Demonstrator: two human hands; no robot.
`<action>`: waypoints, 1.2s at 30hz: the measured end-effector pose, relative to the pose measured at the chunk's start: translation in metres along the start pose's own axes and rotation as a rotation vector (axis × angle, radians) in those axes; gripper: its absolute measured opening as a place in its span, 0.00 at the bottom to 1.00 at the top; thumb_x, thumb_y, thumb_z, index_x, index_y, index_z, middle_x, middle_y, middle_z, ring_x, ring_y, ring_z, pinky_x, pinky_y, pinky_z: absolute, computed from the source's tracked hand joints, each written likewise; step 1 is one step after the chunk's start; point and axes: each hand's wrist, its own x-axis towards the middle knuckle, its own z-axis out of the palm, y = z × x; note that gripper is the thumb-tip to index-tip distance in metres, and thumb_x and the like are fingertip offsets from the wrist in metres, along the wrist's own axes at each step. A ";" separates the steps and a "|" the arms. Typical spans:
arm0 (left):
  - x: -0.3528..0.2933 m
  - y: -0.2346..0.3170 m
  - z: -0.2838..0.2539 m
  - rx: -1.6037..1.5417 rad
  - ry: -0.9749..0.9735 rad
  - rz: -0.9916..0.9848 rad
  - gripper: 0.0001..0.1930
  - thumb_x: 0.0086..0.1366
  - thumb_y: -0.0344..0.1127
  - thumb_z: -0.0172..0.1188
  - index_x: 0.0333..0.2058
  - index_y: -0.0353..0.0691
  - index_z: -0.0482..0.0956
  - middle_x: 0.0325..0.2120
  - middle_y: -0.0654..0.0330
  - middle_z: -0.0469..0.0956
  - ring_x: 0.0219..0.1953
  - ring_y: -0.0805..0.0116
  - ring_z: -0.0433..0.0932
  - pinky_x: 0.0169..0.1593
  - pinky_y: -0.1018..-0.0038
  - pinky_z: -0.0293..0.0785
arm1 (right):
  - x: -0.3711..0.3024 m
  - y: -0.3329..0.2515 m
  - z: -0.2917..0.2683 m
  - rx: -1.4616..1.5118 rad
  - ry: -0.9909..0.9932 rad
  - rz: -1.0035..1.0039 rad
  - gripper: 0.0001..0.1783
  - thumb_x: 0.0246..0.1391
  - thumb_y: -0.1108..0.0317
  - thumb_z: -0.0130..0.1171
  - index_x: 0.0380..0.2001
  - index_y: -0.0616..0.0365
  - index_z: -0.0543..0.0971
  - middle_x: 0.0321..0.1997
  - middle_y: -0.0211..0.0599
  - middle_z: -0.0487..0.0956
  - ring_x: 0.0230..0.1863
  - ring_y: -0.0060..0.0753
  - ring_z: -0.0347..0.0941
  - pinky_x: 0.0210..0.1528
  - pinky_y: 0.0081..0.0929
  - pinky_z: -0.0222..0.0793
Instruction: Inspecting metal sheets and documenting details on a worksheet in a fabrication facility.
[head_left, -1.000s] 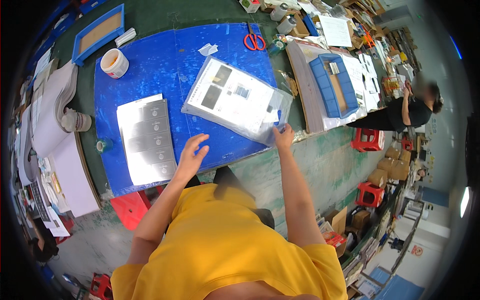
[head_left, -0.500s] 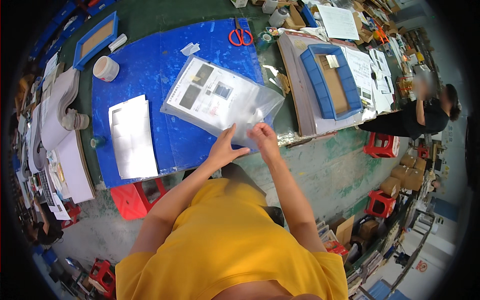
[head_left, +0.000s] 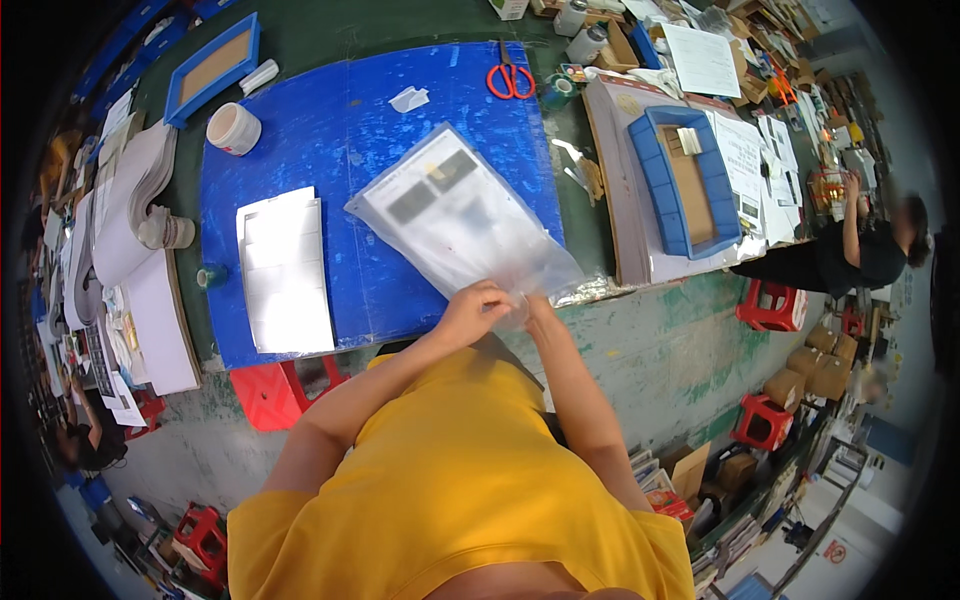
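Beyond left grip, right grip: plastic bag, near end touching both.

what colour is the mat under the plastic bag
The mat under the clear plastic bag is blue with pale marks; the head view shows it best.

Left of centre in the frame, a bare strip of blue table mat between the silvery sheet and the clear plastic bag leaves a hand room to pass. At lower centre, the left hand and right hand bar the near edge. 2 small obstacles, red-handled scissors and a crumpled scrap, lie at upper centre; a blue bin stands at upper right.
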 end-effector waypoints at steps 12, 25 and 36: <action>0.041 -0.067 -0.109 0.547 0.469 0.021 0.20 0.55 0.34 0.59 0.48 0.42 0.74 0.43 0.52 0.72 0.47 0.52 0.69 0.51 0.62 0.65 | 0.017 0.028 -0.005 -0.030 0.156 -0.326 0.23 0.53 0.73 0.51 0.54 0.59 0.65 0.51 0.35 0.69 0.52 0.30 0.65 0.52 0.29 0.64; 0.101 -0.125 -0.198 0.277 0.091 -0.476 0.23 0.52 0.49 0.61 0.40 0.37 0.78 0.35 0.50 0.80 0.38 0.57 0.79 0.43 0.67 0.71 | 0.008 0.018 0.014 -0.577 0.116 -0.015 0.14 0.57 0.55 0.49 0.41 0.52 0.69 0.30 0.30 0.70 0.29 0.27 0.69 0.37 0.28 0.71; 0.078 -0.126 -0.220 -0.246 0.093 -0.681 0.20 0.62 0.46 0.57 0.43 0.34 0.77 0.36 0.57 0.79 0.38 0.68 0.77 0.42 0.72 0.70 | -0.015 0.012 0.047 0.211 -0.268 0.217 0.38 0.56 0.44 0.48 0.61 0.57 0.57 0.64 0.37 0.58 0.64 0.42 0.53 0.64 0.45 0.49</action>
